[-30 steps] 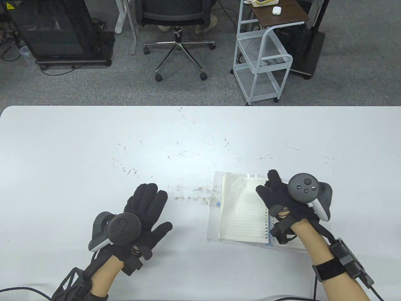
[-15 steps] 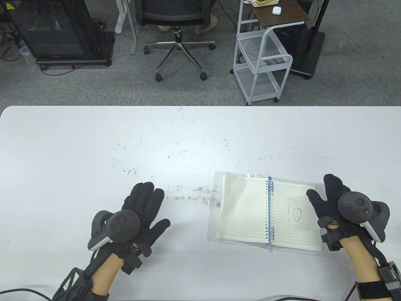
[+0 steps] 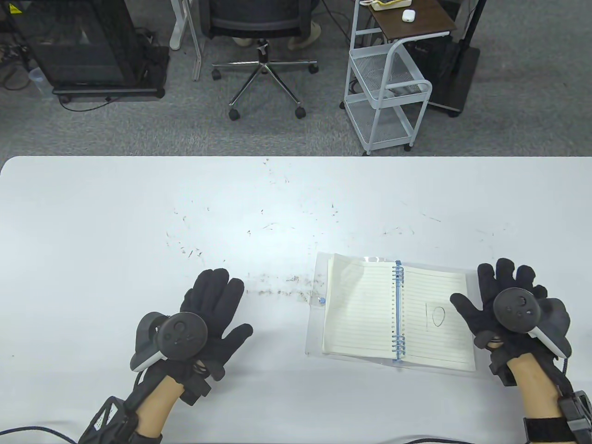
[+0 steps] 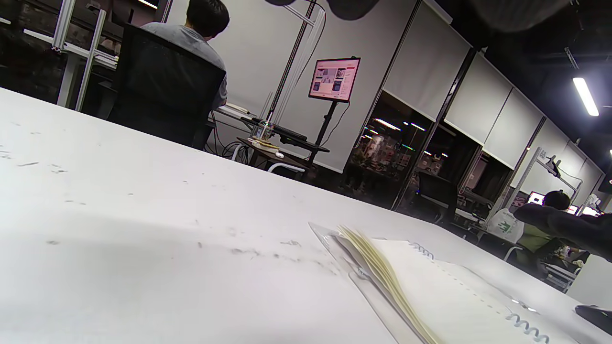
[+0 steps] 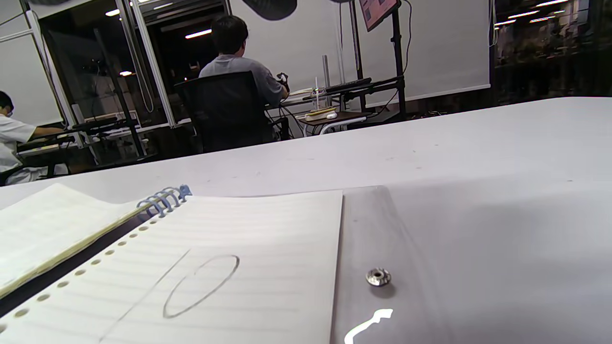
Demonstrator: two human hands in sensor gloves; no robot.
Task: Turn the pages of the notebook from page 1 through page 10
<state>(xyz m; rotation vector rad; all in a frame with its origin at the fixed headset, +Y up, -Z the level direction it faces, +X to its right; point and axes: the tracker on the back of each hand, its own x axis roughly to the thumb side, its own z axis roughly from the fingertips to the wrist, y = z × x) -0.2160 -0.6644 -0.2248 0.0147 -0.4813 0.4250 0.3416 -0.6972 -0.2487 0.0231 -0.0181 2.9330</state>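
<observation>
A spiral notebook point(image 3: 393, 311) lies open on the white table point(image 3: 138, 212), with a blue coil down its middle. Its right page point(image 3: 434, 319) bears a handwritten "10", also shown in the right wrist view point(image 5: 201, 282). My right hand point(image 3: 502, 300) rests open with fingers spread at the notebook's right edge, holding nothing. My left hand point(image 3: 215, 300) lies flat and open on the table, well left of the notebook. The turned pages point(image 4: 377, 267) are stacked on the left side.
The notebook lies on its clear plastic cover point(image 3: 314, 296) with a metal snap point(image 5: 378, 276). Small dark crumbs point(image 3: 277, 289) are scattered on the table. An office chair point(image 3: 263, 41) and a white wire cart point(image 3: 388, 92) stand beyond the far edge.
My right hand was over the notebook's coil, then moved right off the page to the notebook's right edge and spread its fingers. Page 10 now shows. My left hand barely moved.
</observation>
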